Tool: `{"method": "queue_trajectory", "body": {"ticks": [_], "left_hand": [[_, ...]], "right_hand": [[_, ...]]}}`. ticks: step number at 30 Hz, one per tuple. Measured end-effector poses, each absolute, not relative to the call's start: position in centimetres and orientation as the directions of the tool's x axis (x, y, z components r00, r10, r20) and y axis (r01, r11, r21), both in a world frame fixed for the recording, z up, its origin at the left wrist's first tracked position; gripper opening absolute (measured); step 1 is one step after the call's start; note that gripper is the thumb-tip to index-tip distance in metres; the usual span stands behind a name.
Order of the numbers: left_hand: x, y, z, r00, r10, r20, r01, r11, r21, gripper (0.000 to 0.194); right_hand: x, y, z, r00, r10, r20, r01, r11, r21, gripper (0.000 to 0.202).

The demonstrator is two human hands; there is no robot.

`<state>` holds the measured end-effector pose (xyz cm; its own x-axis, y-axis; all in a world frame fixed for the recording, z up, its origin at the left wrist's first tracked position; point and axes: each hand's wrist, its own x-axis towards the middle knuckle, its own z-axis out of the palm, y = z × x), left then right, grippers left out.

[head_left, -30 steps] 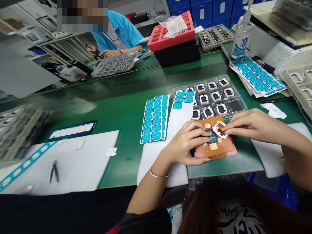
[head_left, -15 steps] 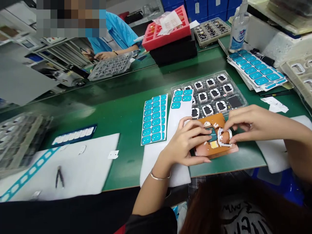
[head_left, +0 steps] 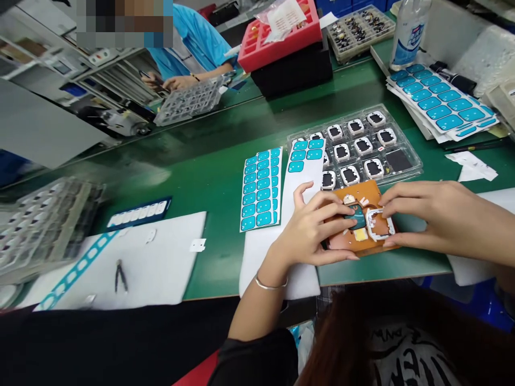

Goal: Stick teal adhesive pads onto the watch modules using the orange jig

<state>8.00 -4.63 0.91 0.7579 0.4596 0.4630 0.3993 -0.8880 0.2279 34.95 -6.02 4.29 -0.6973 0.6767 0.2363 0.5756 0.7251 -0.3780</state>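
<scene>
A green worktop (head_left: 193, 177) crosses the room, with shelving behind it at the left. Stacked clear trays (head_left: 40, 230) fill its left end; beside them a dark blue holder (head_left: 168, 203) lies just beyond a white foam sheet (head_left: 161, 273) bearing pliers (head_left: 119, 267). Across the table, a person in a blue sleeve (head_left: 205, 35) works behind another clear tray. A broad stretch of green runs from the foam sheet to the teal label sheets (head_left: 261, 187). Next to these, the left hand (head_left: 308, 230) has its fingers over an orange block (head_left: 364, 190), tips on a teal piece (head_left: 356, 217), thumb along the near side, gripping it. On the block's right half sits a white frame (head_left: 369, 226), held between the thumb and bent fingers of the right hand (head_left: 426, 214). A green strip separates the block from the table's front edge; its far side lies close against a parts tray (head_left: 410, 174). Farther right are white scraps (head_left: 475, 166) and more label sheets beneath a bottle (head_left: 408, 37).
</scene>
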Motion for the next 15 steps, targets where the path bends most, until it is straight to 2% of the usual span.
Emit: {"method": "queue_trajectory", "body": {"ticks": [10, 15], "left_hand": [[8.1, -4.9, 1.1, 0.746, 0.499, 0.442, 0.432, -0.867, 0.250, 0.041], [8.1, -5.0, 1.3, 0.596, 0.599, 0.535, 0.509, -0.797, 0.326, 0.052]], "right_hand": [[35.0, -6.2, 4.3, -0.736, 0.627, 0.257, 0.525, 0.768, -0.367, 0.015], [34.4, -4.9, 4.0, -0.766, 0.551, 0.331, 0.418, 0.818, -0.396, 0.020]]}}
